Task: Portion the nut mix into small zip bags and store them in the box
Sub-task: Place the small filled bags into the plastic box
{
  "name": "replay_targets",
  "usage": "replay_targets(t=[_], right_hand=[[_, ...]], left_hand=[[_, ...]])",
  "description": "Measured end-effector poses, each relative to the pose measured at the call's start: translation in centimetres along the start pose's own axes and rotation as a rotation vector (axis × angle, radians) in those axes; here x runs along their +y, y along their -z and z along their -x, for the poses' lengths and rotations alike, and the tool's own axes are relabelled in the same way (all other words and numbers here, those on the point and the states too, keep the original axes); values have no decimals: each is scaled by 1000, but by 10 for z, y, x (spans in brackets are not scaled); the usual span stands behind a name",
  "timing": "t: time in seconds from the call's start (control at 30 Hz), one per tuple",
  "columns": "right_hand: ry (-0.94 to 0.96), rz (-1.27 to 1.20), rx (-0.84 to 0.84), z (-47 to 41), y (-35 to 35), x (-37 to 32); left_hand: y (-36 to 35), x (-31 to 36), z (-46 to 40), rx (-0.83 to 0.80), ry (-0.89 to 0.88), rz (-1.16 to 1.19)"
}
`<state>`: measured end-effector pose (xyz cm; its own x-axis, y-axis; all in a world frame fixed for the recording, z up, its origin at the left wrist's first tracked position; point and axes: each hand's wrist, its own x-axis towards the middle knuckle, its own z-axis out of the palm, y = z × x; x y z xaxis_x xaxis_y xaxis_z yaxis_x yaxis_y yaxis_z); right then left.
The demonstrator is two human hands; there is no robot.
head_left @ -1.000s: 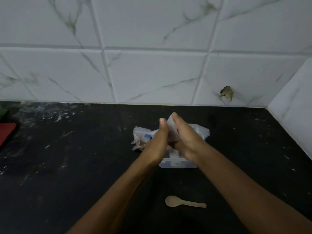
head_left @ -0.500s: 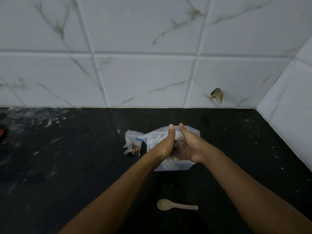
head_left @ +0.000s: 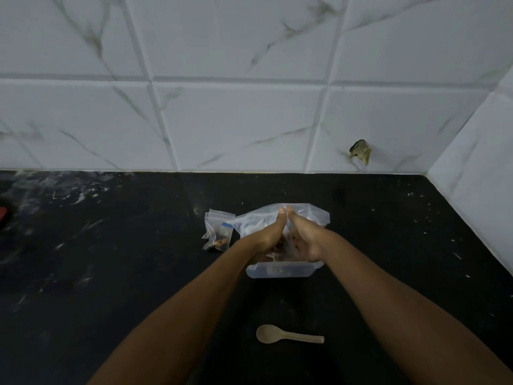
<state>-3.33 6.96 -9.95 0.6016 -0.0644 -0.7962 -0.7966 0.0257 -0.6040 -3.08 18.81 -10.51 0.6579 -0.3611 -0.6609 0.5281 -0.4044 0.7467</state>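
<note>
Black stone table [head_left: 111,273], matt, flecked with pale scuffs, backed by glossy white marble-veined tiles [head_left: 236,120]. On it, centre, a low translucent plastic box [head_left: 280,270] with rounded corners; rigid-looking, likely light and easy to slide. Over the box, a large clear bag [head_left: 311,215] of thin crinkled film, held up between both hands; dark nut pieces show faintly through the film between the palms. Left hand [head_left: 266,237] and right hand [head_left: 305,240] face each other, thumbs up and nearly touching at the bag's top edge; each grip appears pinched on the film, though the fingers are hidden behind the bag, so how they curl cannot be told. Judgement: the film is soft, slack and slippery; its weight sits low where the nuts collect, so it is best held at the stiffer zip strip along the top, with support beneath if tipped. Just left of the box, apart from it, a small zip bag [head_left: 218,232] with a blue mark stands slumped, a few brown nuts in its bottom; not yet in the box. Nearer the person, a pale, smooth spoon [head_left: 288,334] lies flat, bowl leftward.
</note>
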Motion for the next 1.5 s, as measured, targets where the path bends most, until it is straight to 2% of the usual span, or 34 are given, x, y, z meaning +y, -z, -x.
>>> replay_targets(t=[0.17, 0.3, 0.37, 0.43, 0.5, 0.6, 0.67, 0.77, 0.97, 1.1, 1.27, 1.37, 1.5], right_hand=[[14, 22, 23, -1, -6, -1], [60, 166, 141, 18, -5, -6], [156, 272, 258, 29, -7, -10], [364, 363, 343, 40, -12, -11], [511, 288, 306, 58, -26, -10], [588, 68, 79, 77, -64, -8], [566, -53, -77, 73, -93, -2], [411, -74, -168, 40, -139, 11], [206, -42, -44, -13, -180, 17], [224, -92, 85, -30, -182, 14], [215, -134, 82, -31, -177, 13], [239, -154, 137, -32, -183, 16], [263, -153, 113, -27, -189, 27]], left_hand=[[-5, 5, 0, -17, 13, -79], [-3, 2, -1, 1, -47, -91], [1, 2, 8, 59, -119, -88], [10, 3, 18, 158, -186, -79], [25, 1, 36, 194, -197, -20], [60, -14, 58, 305, -293, 106], [84, -29, 61, 437, -321, 211], [112, -49, 54, 549, -303, 356], [121, -65, 35, 427, -188, 507], [113, -64, 21, 394, -137, 555], [107, -61, 14, 400, -100, 587], [105, -63, 15, 414, -88, 590], [110, -81, 18, 442, -130, 605]])
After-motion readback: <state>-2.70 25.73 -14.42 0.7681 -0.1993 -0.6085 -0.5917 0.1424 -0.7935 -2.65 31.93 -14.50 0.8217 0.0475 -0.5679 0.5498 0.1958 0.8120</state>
